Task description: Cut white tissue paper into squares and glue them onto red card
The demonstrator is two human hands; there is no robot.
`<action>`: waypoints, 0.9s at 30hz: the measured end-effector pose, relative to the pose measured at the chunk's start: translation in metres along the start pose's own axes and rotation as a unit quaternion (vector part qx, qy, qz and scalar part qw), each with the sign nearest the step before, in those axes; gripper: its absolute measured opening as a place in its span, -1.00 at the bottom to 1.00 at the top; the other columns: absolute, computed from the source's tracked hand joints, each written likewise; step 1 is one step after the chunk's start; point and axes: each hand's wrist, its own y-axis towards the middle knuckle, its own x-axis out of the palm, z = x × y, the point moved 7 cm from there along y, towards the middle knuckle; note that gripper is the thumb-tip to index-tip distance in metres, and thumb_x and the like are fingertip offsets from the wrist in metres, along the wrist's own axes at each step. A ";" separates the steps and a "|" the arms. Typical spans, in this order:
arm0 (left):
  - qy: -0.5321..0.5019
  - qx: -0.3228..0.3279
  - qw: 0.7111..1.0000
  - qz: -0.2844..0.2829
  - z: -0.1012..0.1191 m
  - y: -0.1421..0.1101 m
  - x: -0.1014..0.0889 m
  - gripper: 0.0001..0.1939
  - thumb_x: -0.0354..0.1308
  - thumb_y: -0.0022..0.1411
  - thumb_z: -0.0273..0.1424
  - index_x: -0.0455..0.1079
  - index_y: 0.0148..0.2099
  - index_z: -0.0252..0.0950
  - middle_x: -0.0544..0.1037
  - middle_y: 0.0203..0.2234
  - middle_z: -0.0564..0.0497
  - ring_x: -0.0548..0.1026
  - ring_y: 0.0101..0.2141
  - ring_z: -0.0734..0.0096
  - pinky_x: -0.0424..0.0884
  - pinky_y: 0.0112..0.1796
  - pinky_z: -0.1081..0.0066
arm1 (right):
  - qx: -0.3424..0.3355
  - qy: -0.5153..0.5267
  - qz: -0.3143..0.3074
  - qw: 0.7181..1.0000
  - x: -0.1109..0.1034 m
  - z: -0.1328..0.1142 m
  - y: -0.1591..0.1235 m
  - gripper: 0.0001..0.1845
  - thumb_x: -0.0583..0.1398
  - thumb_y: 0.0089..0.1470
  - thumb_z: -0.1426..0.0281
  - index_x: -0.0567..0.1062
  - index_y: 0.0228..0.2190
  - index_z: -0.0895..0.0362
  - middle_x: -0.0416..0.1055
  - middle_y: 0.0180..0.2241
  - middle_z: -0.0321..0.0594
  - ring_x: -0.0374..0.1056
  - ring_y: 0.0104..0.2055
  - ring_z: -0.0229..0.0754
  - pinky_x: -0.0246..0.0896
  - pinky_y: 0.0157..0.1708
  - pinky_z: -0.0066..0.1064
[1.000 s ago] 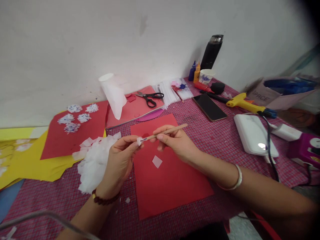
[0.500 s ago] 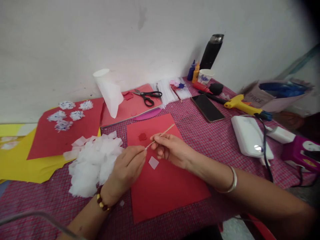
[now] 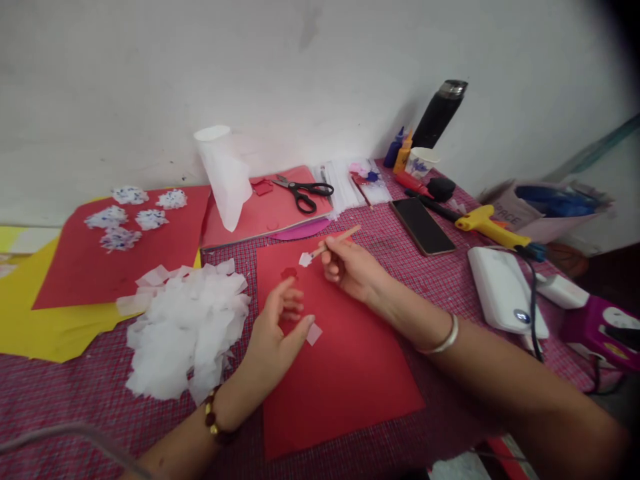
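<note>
My right hand [image 3: 347,267] pinches a thin wooden stick [image 3: 336,241] with a small white tissue piece [image 3: 305,259] wrapped on its tip, held just above a red paper sheet [image 3: 345,360]. A small red blob [image 3: 289,273] lies on the sheet right below that tip. My left hand [image 3: 277,333] rests on the same sheet with its fingers loosely spread and holds nothing. Beside its thumb lies a flat white tissue square [image 3: 315,334]. A heap of white tissue squares [image 3: 185,327] sits just left of my left hand.
Finished tissue flowers [image 3: 120,217] lie on another red sheet [image 3: 75,273] at the left. Behind stand a paper roll [image 3: 225,177], scissors [image 3: 305,193], a phone [image 3: 423,227], a glue gun [image 3: 493,227], a white box [image 3: 503,287], paint bottles [image 3: 403,150] and a black flask [image 3: 440,113].
My left hand let go of the stick's tip and dropped open onto the red sheet. My right hand carried the stick, tissue on its tip, forward to the red blob.
</note>
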 end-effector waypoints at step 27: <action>0.182 0.087 0.956 -0.211 0.008 -0.003 0.031 -0.82 0.05 0.32 -0.44 0.44 -0.32 -0.29 0.47 -0.41 -0.02 0.42 -0.35 0.32 0.33 -0.32 0.35 | -0.200 -0.529 -0.155 0.810 0.062 -0.006 0.036 -0.82 0.07 0.23 0.33 0.32 -0.41 0.10 0.44 -0.47 -0.27 0.35 -0.43 -0.24 0.13 -0.41 -0.40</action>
